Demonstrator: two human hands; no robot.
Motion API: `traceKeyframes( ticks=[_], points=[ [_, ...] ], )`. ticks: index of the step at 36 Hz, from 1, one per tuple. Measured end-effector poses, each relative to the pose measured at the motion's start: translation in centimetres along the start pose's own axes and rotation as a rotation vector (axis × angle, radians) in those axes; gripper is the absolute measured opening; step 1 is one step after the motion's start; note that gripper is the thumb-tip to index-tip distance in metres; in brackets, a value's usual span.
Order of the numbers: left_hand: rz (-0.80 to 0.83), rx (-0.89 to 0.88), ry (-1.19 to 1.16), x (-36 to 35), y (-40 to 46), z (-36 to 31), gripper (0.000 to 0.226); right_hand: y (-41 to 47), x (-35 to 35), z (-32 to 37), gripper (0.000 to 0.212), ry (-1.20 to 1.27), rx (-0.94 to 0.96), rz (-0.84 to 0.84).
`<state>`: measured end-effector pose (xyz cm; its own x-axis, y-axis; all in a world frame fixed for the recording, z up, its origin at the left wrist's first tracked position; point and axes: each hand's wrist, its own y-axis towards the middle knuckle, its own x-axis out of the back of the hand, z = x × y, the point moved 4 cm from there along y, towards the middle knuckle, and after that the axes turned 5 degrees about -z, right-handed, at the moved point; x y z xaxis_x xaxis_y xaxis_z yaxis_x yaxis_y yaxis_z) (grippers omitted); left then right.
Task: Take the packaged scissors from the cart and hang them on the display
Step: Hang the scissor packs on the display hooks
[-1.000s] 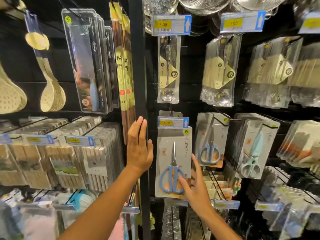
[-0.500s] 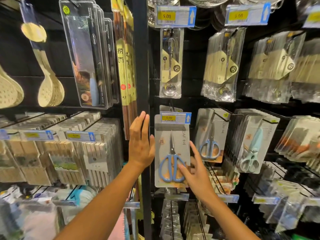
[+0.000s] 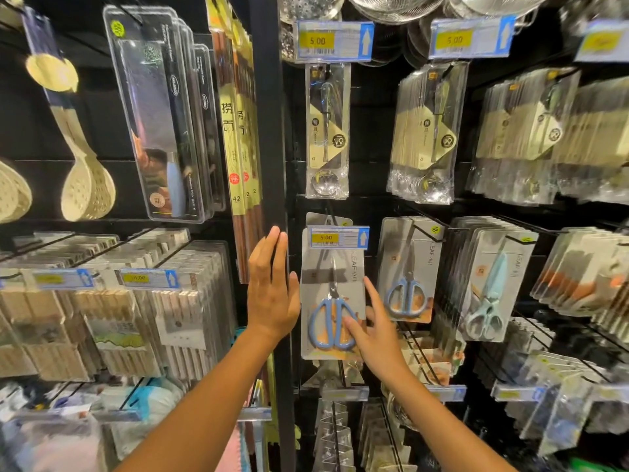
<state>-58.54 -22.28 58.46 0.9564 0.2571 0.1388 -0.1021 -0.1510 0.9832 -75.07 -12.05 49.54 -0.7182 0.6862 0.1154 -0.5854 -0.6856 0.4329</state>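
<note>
The packaged scissors [image 3: 333,294], a grey card with blue-handled scissors under clear plastic, hang on the display [image 3: 371,206] at the left edge of its right-hand panel, just beside the black upright post [image 3: 269,131]. A blue price tag [image 3: 338,237] reading 5.00 sits across the top of the card. The right hand [image 3: 372,327] touches the lower right of the pack, its thumb laid on the blue handles and its straight fingers spread along the card's right edge; they are not curled round it. The left hand [image 3: 270,294] is flat and released, fingers straight and together, lying against the post just left of the pack and holding nothing.

To the right hangs another pack of blue scissors [image 3: 406,270], and further right a row of pale green scissors [image 3: 486,294]. Above the pack hangs a bagged ladle [image 3: 327,131] under a second 5.00 tag. Left of the post hang boxed knives [image 3: 163,117], chopstick packs [image 3: 238,131] and cream slotted spoons [image 3: 86,185].
</note>
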Motion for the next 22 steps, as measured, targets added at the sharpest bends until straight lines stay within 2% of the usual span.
traceKeyframes(
  ticks=[7, 18, 22],
  points=[
    [-0.006, 0.005, -0.002, -0.3, -0.1, 0.2, 0.072, 2.5, -0.9, -1.8, 0.079, -0.177, 0.033, -0.123],
    [-0.011, -0.014, -0.001, -0.7, -0.4, 0.7, 0.065, 7.0, -2.5, -5.1, 0.087, -0.366, 0.008, -0.141],
    [-0.038, -0.04, -0.018, -0.7, -0.4, 0.9, 0.076, 8.1, -2.8, -6.1, 0.087, -0.38, 0.005, -0.139]
  ],
)
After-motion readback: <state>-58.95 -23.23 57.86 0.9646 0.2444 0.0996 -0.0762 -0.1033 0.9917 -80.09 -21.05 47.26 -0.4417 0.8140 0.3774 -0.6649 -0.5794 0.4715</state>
